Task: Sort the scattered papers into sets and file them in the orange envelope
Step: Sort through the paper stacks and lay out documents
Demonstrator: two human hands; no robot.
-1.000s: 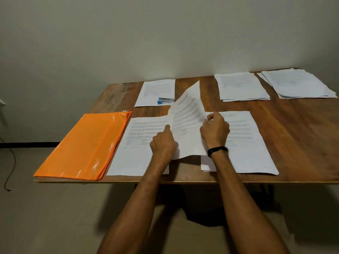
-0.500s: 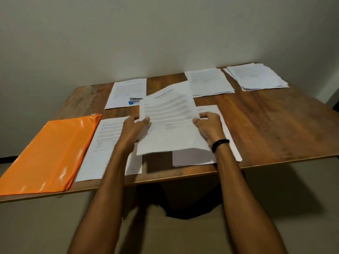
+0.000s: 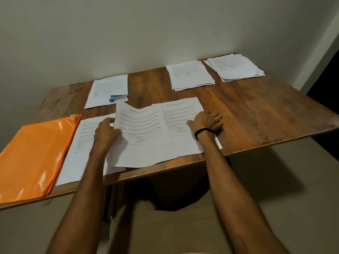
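Note:
My left hand (image 3: 106,133) grips the left edge of a printed sheet (image 3: 141,136) that is lifted and bowed above the table's near edge. My right hand (image 3: 206,121) lies flat, fingers spread, on a near-right paper (image 3: 181,110) with a small table printed on it. Another printed sheet (image 3: 80,143) lies near left, partly under my left arm. The orange envelope (image 3: 34,158) lies flat at the table's near-left corner. Further back lie a single paper (image 3: 108,88) and two stacks, one at the back middle (image 3: 190,74) and one at the back right (image 3: 234,66).
A small blue and silver stapler (image 3: 118,98) sits on the lower edge of the back-left paper. The wooden table (image 3: 256,110) stands against a plain wall, its right half bare wood. A dark doorway edge shows at far right.
The lifted sheet has moved left and come down lower; my right hand let go of it and now rests flat on the near-right paper. The camera view has shifted right.

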